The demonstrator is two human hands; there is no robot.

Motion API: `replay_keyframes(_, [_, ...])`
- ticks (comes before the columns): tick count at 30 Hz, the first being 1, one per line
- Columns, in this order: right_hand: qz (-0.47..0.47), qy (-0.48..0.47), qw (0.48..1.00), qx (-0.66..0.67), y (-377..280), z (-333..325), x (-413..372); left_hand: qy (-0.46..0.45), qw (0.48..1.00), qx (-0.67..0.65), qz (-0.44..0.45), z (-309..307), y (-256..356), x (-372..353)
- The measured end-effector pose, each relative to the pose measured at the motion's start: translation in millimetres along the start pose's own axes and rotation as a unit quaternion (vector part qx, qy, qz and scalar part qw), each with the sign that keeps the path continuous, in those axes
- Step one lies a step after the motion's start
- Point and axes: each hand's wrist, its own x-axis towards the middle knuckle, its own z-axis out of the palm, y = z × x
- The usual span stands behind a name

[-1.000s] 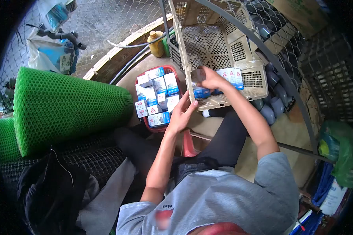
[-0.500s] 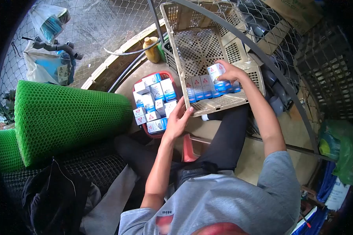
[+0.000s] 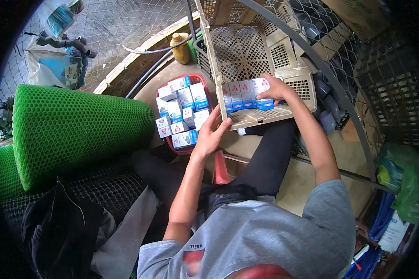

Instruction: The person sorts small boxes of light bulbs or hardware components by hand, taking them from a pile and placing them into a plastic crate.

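A beige plastic crate (image 3: 246, 122) stands tilted before me, with a row of white and blue boxes (image 3: 236, 96) along its lower side. My left hand (image 3: 212, 135) grips the crate's near left corner. Inside the crate, my right hand (image 3: 277, 89) is closed around a white and blue box (image 3: 261, 87) at the right part of the row; its fingertips are partly hidden. A red basket (image 3: 184, 151) full of similar boxes sits left of the crate, close to my left hand.
Rolls of green mesh (image 3: 84, 135) lie at the left. A yellow bottle (image 3: 180, 50) stands behind the red basket. A curved metal bar (image 3: 319, 60) passes over the crate's right side. A dark crate (image 3: 388, 93) and a green bag (image 3: 407, 186) are at the right.
My right hand has lowered the box into line with the row in the crate. My left hand still holds the crate's corner. The view has shifted slightly.
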Motion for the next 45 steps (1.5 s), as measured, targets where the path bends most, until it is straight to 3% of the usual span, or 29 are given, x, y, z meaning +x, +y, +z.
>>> replay_keyframes(32, [-0.043, 0.004, 0.999, 0.029, -18.9, 14.6, 15.6, -0.003, 0.999, 0.006, -0.031, -5.5, 3.8, 2.6])
replay_keyframes(35, [-0.042, -0.003, 0.999, -0.02, -16.2, 6.9, 15.2, -0.008, 1.0, 0.007, -0.021, -6.1, 4.9, 2.5])
replay_keyframes(45, [-0.014, 0.006, 1.0, -0.004, -10.2, 6.5, 13.1, -0.001, 1.0, 0.008, -0.023, -3.6, 9.8, 0.6])
